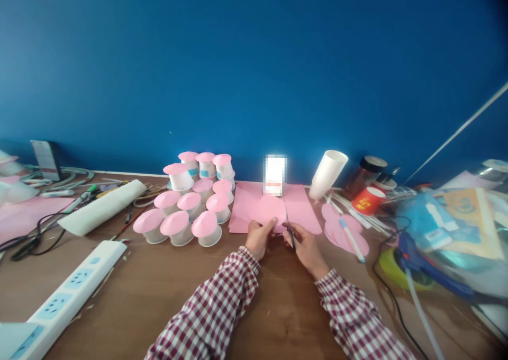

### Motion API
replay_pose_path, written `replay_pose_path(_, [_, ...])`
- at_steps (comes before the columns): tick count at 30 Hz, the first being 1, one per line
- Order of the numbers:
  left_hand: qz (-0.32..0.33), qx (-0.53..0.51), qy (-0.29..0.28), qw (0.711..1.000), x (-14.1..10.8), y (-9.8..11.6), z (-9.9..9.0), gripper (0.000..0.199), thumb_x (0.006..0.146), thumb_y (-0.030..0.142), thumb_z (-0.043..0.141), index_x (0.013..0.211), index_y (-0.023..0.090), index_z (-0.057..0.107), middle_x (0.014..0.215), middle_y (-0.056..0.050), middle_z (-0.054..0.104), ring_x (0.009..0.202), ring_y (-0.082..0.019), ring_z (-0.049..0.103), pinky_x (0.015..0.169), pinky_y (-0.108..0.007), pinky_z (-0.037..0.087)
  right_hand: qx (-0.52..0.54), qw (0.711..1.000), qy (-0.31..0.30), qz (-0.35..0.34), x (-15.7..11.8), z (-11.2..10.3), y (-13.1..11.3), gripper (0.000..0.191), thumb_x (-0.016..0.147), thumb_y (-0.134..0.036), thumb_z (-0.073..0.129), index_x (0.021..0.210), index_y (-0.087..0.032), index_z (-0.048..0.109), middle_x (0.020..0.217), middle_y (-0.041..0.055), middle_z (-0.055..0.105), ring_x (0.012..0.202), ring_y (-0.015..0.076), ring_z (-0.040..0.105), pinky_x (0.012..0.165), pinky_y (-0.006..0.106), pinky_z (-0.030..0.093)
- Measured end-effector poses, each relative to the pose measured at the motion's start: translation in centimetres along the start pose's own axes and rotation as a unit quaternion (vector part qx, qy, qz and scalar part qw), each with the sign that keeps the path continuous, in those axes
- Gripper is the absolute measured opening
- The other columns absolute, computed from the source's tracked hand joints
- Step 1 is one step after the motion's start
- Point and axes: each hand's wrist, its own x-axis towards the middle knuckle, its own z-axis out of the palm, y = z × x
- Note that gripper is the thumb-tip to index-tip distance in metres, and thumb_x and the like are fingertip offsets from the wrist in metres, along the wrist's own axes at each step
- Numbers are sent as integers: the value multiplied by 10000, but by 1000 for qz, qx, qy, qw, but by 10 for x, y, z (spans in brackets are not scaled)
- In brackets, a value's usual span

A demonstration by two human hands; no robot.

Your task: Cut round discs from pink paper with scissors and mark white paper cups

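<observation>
Between thumb and fingers, my left hand (260, 238) pinches the near edge of a pink paper circle (273, 209). My right hand (305, 246) is closed round a pair of scissors (290, 230), whose dark blades point away from me along the circle's right side. Whether the blades touch the paper I cannot tell. Beneath lie larger pink paper sheets (244, 204). To the left stand several white paper cups (208, 235) topped with shallow pink paper cones (174, 222). Several pink paper circles (337, 233) lie to the right, with a marker pen (352, 241) on top.
A stack of white cups (105, 209) and a power strip (67, 302) lie left, among cables. On the right are another white cup stack (327, 174), a red paper cup (368, 200), a dark-lidded jar (365, 174), a blue glue gun (432, 272) and plastic bags (456, 222).
</observation>
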Motion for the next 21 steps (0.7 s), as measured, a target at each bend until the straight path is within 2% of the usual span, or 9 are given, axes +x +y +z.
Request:
replay_pose_path(15, [-2, -31, -13, 999, 2, -1, -2, 296, 569, 306, 773, 672, 89, 600, 491, 18, 522, 432, -51, 443, 426, -180, 346, -7, 1000, -4, -3, 0, -1, 1, 390, 790, -376, 604, 1098, -137, 592, 658, 0, 550, 585, 121, 504, 560, 246, 439])
replay_pose_path(21, [2, -28, -16, 999, 2, -2, -2, 304, 569, 315, 772, 673, 91, 595, 485, 22, 519, 425, -48, 438, 421, -179, 336, -7, 1000, -1, -3, 0, -1, 1, 428, 788, -395, 601, 1125, -130, 590, 642, 2, 550, 575, 125, 502, 553, 250, 439])
